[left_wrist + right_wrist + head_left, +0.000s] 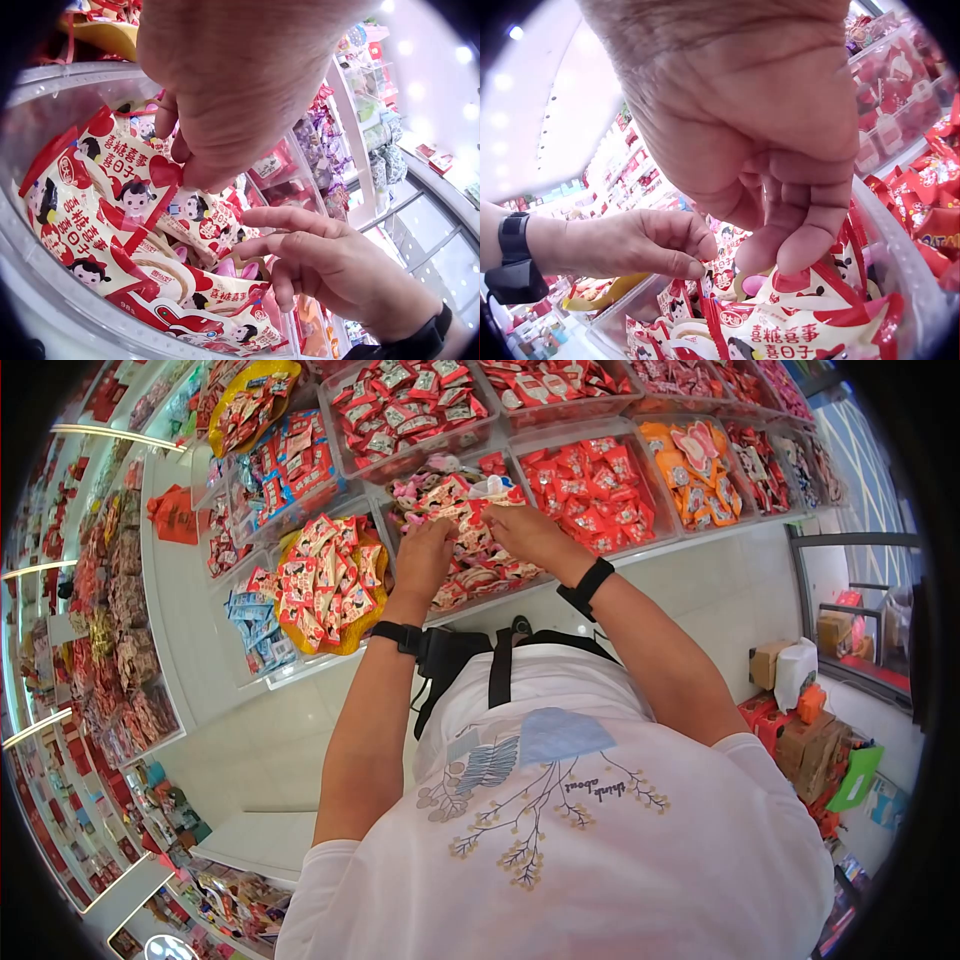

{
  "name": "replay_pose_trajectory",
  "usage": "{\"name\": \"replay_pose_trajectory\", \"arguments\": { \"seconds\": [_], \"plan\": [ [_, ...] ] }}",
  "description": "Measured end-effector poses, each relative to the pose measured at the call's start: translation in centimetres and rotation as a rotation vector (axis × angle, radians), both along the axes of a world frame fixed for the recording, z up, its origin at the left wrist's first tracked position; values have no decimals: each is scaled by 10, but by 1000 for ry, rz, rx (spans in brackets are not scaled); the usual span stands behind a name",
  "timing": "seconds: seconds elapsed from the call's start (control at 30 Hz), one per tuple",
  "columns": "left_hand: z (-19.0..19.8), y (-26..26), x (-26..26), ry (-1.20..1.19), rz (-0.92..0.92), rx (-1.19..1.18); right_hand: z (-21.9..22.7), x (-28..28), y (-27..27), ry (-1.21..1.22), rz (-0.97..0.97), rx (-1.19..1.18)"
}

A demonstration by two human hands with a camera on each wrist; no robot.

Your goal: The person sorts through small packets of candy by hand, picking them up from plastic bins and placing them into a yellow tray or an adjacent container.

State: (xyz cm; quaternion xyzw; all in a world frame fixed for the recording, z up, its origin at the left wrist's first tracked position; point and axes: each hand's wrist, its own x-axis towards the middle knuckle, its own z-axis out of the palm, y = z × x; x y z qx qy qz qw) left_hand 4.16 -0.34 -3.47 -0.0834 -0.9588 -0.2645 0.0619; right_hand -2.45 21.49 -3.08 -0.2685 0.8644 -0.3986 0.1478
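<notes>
Both hands are over a clear plastic bin [45, 285] of cream-and-red candy packets [135, 195] printed with a cartoon girl. My left hand [428, 555], on the bin's left side, has its fingers bent downward. In the right wrist view, the left thumb and fingertips pinch at the red edge of a packet [724, 274]. My right hand [530, 535] is beside it to the right, fingers apart and loosely bent. Its fingertips [806, 247] rest at the top of a packet [795, 285]. Pink and white pieces show among the packets.
A yellow-rimmed basket [375, 620] of similar packets stands left of the bin. Bins of red packets [590, 490] and orange packets [690, 470] are to the right, with another red-packet bin [410, 410] behind. Cardboard boxes [810, 745] are stacked on the floor at right.
</notes>
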Motion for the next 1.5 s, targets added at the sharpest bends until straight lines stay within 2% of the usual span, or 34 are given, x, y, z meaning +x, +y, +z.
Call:
{"name": "replay_pose_trajectory", "arguments": {
  "seconds": [0.23,0.47,0.63,0.77,0.8,0.9,1.0,1.13,1.23,1.5],
  "plan": [
    [-3,3,1,10,41,-42,1,-3,-3,-33,25,90],
    [0,3,5,27,51,-30,-5,-4,-4,45,49,149],
    [16,3,9,58,90,19,1,-4,-5,40,47,121],
    [46,-13,14,49,156,51,13,-3,-4,0,9,56],
    [53,-23,16,147,153,45,15,-3,-2,-8,6,42],
    [62,-67,24,147,319,85,21,-2,0,-33,-31,-17],
    [68,-112,38,39,508,-21,29,-3,3,-80,-63,-46],
    [56,-137,58,-88,575,-312,20,-6,9,-44,-96,-121],
    [45,-138,67,-113,566,-298,40,1,15,-124,-133,-102],
    [45,-138,72,-71,579,-359,32,1,21,-169,-129,-39]
  ]
}}
